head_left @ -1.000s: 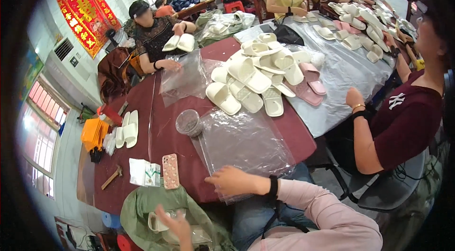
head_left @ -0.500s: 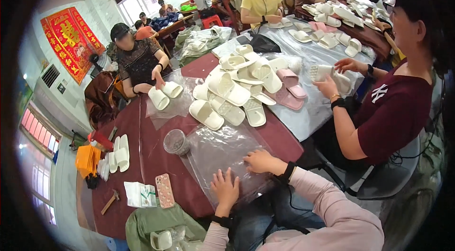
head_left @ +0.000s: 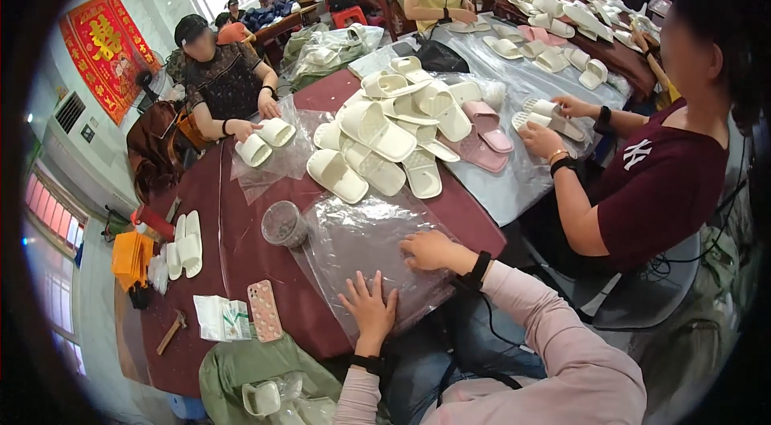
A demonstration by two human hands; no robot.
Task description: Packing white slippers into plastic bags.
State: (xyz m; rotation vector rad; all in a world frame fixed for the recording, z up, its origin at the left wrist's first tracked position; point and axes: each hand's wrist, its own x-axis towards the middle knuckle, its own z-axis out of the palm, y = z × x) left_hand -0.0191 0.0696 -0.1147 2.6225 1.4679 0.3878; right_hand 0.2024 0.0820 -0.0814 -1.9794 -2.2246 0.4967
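My left hand (head_left: pixel 369 306) lies flat with fingers spread on a stack of clear plastic bags (head_left: pixel 363 239) at the near edge of the dark red table (head_left: pixel 241 256). My right hand (head_left: pixel 429 249) rests palm down on the same bags, a little farther right. A black band sits on each wrist. Just beyond the bags lies a pile of cream slippers (head_left: pixel 384 140), with two pink ones (head_left: pixel 482 136) beside it.
A small round container (head_left: pixel 283 223) stands left of the bags. A phone (head_left: pixel 264 310) and paper packets (head_left: pixel 221 317) lie near the table edge. One person (head_left: pixel 650 176) sits at my right holding slippers; another (head_left: pixel 221 84) works across the table. A green bag (head_left: pixel 257 381) sits by my left arm.
Both hands have come down flat onto the plastic bags; the left one rose from the green bag. The person at my right has picked up slippers.
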